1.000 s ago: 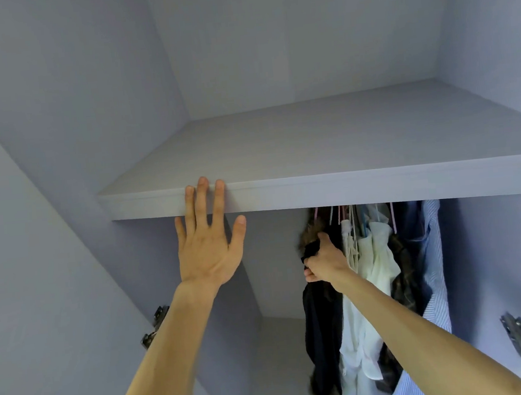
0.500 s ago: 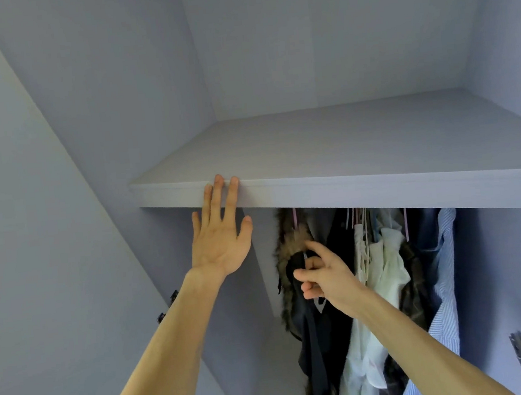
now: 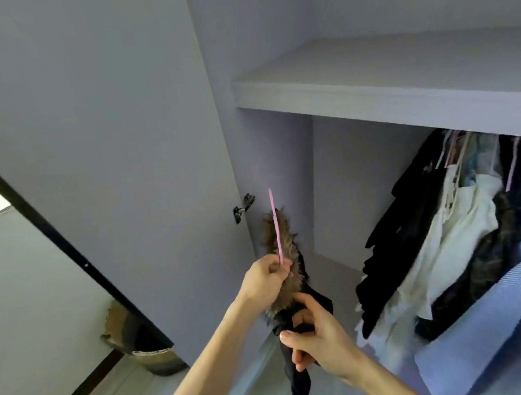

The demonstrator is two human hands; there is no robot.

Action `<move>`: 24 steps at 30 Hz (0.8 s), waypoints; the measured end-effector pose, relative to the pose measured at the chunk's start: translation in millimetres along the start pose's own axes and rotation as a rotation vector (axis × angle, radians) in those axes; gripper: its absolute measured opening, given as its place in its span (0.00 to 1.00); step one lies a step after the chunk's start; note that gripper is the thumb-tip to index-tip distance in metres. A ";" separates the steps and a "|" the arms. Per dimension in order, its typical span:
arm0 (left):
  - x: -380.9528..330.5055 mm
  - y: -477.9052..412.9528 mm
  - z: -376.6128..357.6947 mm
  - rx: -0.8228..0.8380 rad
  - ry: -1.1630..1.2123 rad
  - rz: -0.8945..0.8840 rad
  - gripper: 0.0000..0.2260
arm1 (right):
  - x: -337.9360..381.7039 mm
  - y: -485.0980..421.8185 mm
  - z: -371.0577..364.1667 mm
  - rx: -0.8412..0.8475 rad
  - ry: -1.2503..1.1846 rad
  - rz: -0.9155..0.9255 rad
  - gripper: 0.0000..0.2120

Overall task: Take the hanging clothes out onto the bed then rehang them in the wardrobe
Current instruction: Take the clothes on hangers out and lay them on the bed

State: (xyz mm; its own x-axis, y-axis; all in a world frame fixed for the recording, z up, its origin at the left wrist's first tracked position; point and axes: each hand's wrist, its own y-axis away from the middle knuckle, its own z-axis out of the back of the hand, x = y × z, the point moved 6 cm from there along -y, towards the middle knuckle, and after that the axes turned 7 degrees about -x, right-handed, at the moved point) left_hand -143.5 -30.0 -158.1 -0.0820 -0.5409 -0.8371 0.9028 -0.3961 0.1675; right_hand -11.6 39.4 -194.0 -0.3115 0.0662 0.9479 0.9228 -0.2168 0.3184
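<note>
Removal phase, early stage. One garment, a dark coat with a fur-trimmed collar [image 3: 282, 252], is clear of the rail and held in front of the open wardrobe [image 3: 281, 163], near its left wall. The left hand [image 3: 265, 279] is pinched closed on the stem of the coat's pink hanger [image 3: 275, 224], whose thin hook stands upright above the fur. The right hand [image 3: 314, 335] is closed around a fold of the coat's dark fabric just below the collar; the remainder of the coat trails downward past the lower edge of the view.

Judged from this state, the coat has yet to be carried to the bed, which is not in view, and all rehanging remains to be done.

Contents of the wardrobe: the hanging compartment beneath the shelf [image 3: 386, 96] holds a bunch of clothes [image 3: 448, 243] crowded toward its right side. Distinguishable items are a black garment at the left of the bunch, a white garment [image 3: 441, 237], another dark, mottled piece, and a blue striped shirt [image 3: 493, 318] at the right, on pale pink hangers; their exact number cannot be told. The rail is hidden behind the shelf's front edge. The left half of the compartment is bare, as is the visible top of the shelf. The wardrobe door [image 3: 103, 132] stands open at left.
</note>
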 end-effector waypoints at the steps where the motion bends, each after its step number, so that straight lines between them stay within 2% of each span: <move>1: 14.7 14.0 9.2 0.004 0.002 0.020 0.07 | -6.9 7.7 -12.0 0.027 0.028 -0.011 0.26; 5: 70.9 72.2 46.0 -0.056 -0.023 0.108 0.07 | -21.2 26.8 -37.8 0.084 0.165 0.013 0.18; 9: 112.7 137.8 74.6 -0.096 0.010 0.170 0.08 | -20.8 25.2 -54.8 0.018 0.331 0.155 0.13; 12: 132.8 189.1 97.1 -0.161 0.034 0.206 0.09 | -12.9 20.2 -81.1 0.014 0.403 0.249 0.14; 14: 147.8 224.9 111.8 -0.204 0.063 0.233 0.09 | -8.0 16.1 -106.0 0.051 0.501 0.323 0.19; 18: 177.6 305.1 135.6 -0.238 0.105 0.302 0.09 | -8.9 15.7 -173.8 0.206 0.789 0.462 0.31; 21: 194.4 368.7 152.0 -0.274 0.163 0.363 0.09 | -24.5 23.7 -234.4 0.415 0.972 0.519 0.43; 22: 199.2 389.6 156.4 -0.297 0.187 0.380 0.09 | -34.3 25.4 -254.4 0.490 1.039 0.539 0.44; 24: 205.9 431.8 162.0 -0.381 0.249 0.412 0.09 | -48.6 35.7 -295.6 0.627 1.141 0.648 0.39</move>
State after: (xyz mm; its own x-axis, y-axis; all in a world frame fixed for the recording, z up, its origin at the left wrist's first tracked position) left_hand 161.1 -432.5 -173.7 0.3655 -0.3856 -0.8472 0.9305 0.1264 0.3439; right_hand -30.4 -259.4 -230.6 0.4584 -0.7361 0.4980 0.8214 0.5649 0.0790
